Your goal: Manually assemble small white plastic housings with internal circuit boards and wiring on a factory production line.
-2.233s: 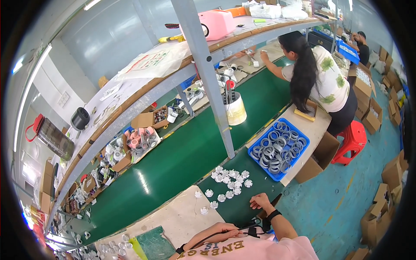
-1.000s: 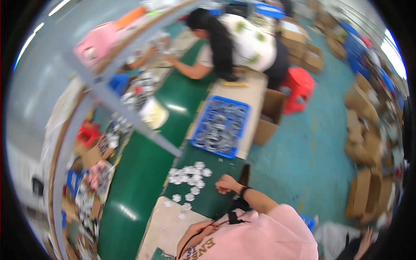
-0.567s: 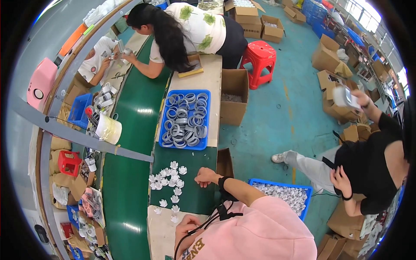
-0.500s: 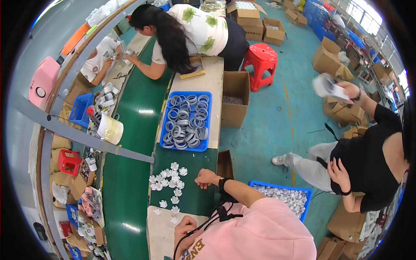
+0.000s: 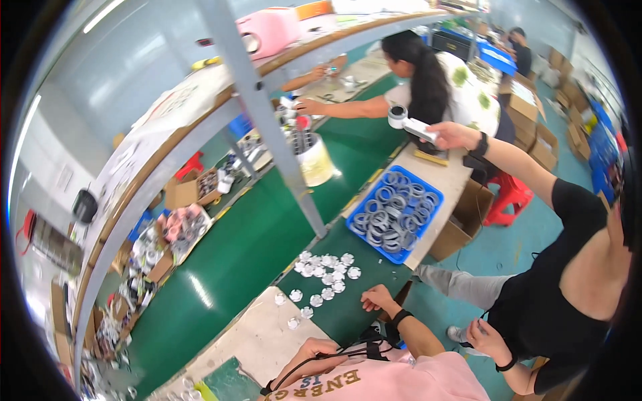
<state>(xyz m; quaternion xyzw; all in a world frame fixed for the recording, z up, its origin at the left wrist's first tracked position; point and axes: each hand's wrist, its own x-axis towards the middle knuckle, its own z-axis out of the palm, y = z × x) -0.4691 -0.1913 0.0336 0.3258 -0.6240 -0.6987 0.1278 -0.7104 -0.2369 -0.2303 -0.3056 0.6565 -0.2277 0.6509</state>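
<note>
Eighteen white parts (image 5: 337, 275) by my count, some overlapping, so I may be one off. Most crowd the green mat (image 5: 341, 313) ahead of me; two sit on the beige board (image 5: 257, 327). They're round, as wide as long, petals seemingly facing up.

My right hand (image 5: 378, 299) is beside them, apart, fingers loosely curled; can't tell whether anything's inside. My left hand (image 5: 318, 348) is bent in against my pink top (image 5: 421, 382), black cords (image 5: 366, 350) beside it; can't tell if it grips one. Gold and blue lettering runs across the top.

One blue tray (image 5: 372, 244) beyond, heaped with grey rings (image 5: 378, 220), too tangled to count. On my right, a co-worker in black (image 5: 555, 287) holds out one white device (image 5: 420, 128).
</note>
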